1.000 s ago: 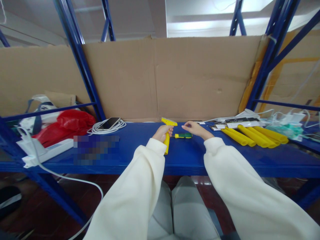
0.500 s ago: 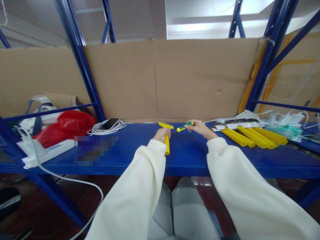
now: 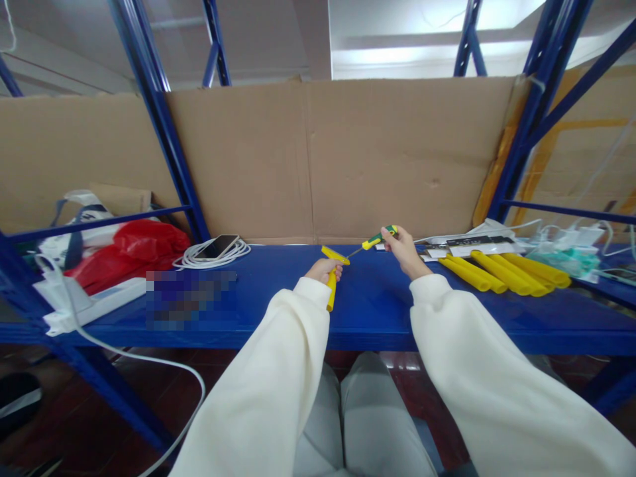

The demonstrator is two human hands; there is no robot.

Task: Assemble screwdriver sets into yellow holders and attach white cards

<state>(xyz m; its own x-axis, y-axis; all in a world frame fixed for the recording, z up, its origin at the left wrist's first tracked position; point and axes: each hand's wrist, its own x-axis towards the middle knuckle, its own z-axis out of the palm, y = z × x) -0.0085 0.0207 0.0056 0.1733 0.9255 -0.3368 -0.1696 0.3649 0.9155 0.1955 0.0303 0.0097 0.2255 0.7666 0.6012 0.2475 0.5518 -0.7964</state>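
My left hand (image 3: pixel 324 269) is closed around a yellow T-shaped handle (image 3: pixel 331 291), whose crosspiece slants up beyond my fingers. Part of its stem is hidden by the hand. To the right, my right hand (image 3: pixel 401 250) grips the green end of a green-and-yellow screwdriver (image 3: pixel 373 241). The thin metal shaft points down and left, and its tip lies at the crosspiece's right end; whether it sits inside or only touches there I cannot tell.
Several yellow tubes (image 3: pixel 507 273) lie on the right of the blue shelf (image 3: pixel 377 311), before white-and-black flat packages (image 3: pixel 477 244). On the left are a phone (image 3: pixel 218 246) on a coiled white cable (image 3: pixel 238 252), a white power strip (image 3: pixel 116 297) and a red bag (image 3: pixel 144 248). Cardboard (image 3: pixel 397 159) stands behind.
My right hand has moved up and right with the screwdriver, and more of its shaft shows. The T-shaped handle has tilted slightly in my left hand.
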